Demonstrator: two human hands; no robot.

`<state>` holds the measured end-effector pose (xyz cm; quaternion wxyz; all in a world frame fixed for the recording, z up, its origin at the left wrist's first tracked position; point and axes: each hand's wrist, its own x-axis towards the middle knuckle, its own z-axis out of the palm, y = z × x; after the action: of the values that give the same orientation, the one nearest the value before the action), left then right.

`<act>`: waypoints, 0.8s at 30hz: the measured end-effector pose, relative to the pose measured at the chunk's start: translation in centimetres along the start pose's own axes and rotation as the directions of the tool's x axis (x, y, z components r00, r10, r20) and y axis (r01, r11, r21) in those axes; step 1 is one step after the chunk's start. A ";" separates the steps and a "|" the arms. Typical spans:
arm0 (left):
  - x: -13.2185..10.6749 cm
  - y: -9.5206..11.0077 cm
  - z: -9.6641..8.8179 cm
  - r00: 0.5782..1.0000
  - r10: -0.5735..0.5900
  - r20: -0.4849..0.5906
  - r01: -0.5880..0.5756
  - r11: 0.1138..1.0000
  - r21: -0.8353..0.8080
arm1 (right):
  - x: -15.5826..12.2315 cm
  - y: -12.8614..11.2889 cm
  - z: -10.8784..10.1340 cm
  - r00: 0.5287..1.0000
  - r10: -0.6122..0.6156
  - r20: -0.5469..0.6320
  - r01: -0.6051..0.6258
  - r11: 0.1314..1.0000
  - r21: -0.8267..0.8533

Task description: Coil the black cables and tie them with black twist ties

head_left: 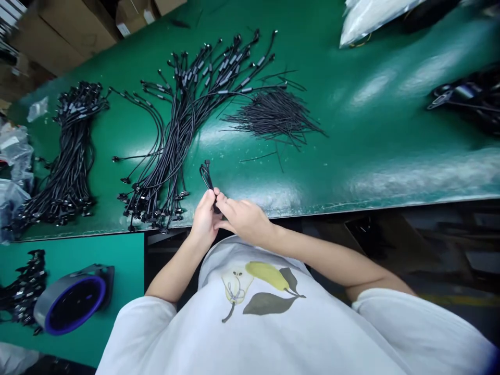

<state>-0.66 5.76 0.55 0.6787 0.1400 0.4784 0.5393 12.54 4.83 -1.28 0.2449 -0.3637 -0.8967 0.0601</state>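
At the table's front edge my left hand (203, 216) is closed around a folded black cable (207, 176), whose looped end and connector stick out above the fingers. My right hand (240, 214) meets it from the right, its fingertips pinched at the same cable bundle. Whether a tie lies between those fingertips is hidden. Just left and beyond lies a big spread of black cables (182, 122) with connectors at both ends. A heap of thin black cable ties (275, 114) rests farther out, with a few loose ones around it.
Another cable bundle (76, 151) lies at the left, near clear plastic bags (15, 156). Cardboard boxes (66, 31) stand at the back left. A white bag (375, 21) and dark items (469, 99) lie right. A round purple-rimmed object (76, 304) sits on the lower green surface.
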 end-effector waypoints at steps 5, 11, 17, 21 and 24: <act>0.2 -0.6 -0.3 0.995 0.087 -0.053 -0.086 0.996 0.029 | 1.3 -0.1 0.8 0.966 0.242 0.096 -0.260 0.913 0.313; -0.4 -0.2 0.7 0.957 0.289 0.002 -0.288 0.955 0.072 | 1.8 -0.4 0.3 0.844 0.388 0.371 -0.482 0.245 0.841; -0.2 1.2 -0.2 0.959 0.200 0.203 -0.249 0.934 0.257 | 0.7 2.6 -2.7 0.942 0.318 0.104 -0.329 0.825 0.460; -0.4 1.6 -1.3 0.908 -0.084 0.411 -0.220 0.740 0.636 | 1.0 4.5 -5.3 0.971 -0.235 0.038 0.232 0.971 0.061; -1.1 1.7 -1.4 0.844 -0.294 0.449 -0.265 0.500 0.824 | 0.5 4.4 -4.8 0.879 -0.327 0.347 0.348 0.938 0.004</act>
<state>-2.76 5.00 1.64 0.6250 0.6003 0.4733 0.1579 17.30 8.06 1.80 0.0812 -0.1928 -0.9765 0.0527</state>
